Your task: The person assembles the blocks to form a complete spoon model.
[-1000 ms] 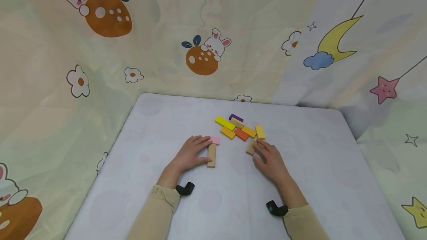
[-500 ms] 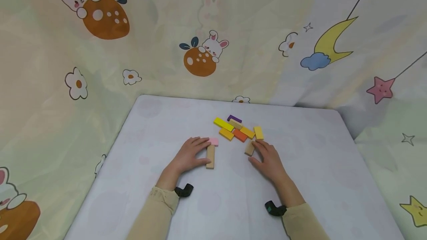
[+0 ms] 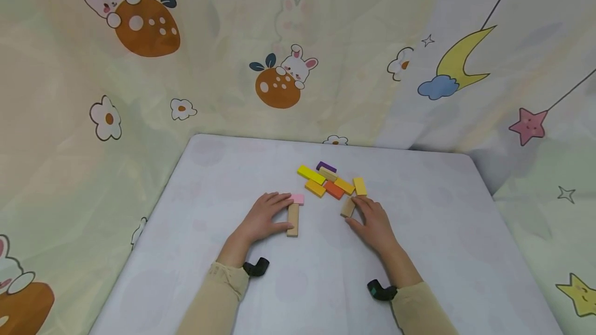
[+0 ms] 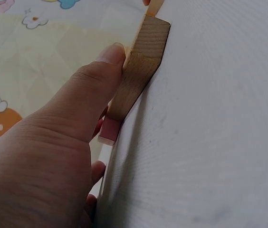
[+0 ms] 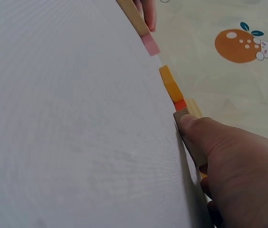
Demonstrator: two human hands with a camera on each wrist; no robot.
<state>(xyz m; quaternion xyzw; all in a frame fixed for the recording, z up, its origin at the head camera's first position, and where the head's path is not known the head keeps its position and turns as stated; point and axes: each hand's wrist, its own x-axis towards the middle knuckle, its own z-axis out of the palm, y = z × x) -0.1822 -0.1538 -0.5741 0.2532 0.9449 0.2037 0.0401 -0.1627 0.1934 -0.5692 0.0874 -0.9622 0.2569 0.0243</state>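
My left hand (image 3: 265,217) holds a long plain wooden block (image 3: 293,220) lying flat on the table, thumb against its side near the closer end. Its fingertips touch a pink block (image 3: 297,199) set crosswise against the far end, forming a T. In the left wrist view the thumb presses the plain wooden block (image 4: 136,88); the other fingers are mostly hidden. To the right, my right hand (image 3: 376,224) pinches another plain wooden block (image 3: 347,208) between thumb and fingers. The right wrist view shows the thumb on that wooden block's end (image 5: 181,115).
Just beyond the right hand lies a loose cluster: a bright yellow block (image 3: 311,174), a purple block (image 3: 326,167), a pale wooden block (image 3: 328,173), an orange-red block (image 3: 333,190) and several yellow-orange blocks (image 3: 315,188). A white table (image 3: 321,283) stands before a patterned cloth (image 3: 209,66).
My right thumb has moved left and closed in on the plain block's near end. The left hand and its blocks keep their arrangement; the head view has shifted slightly.
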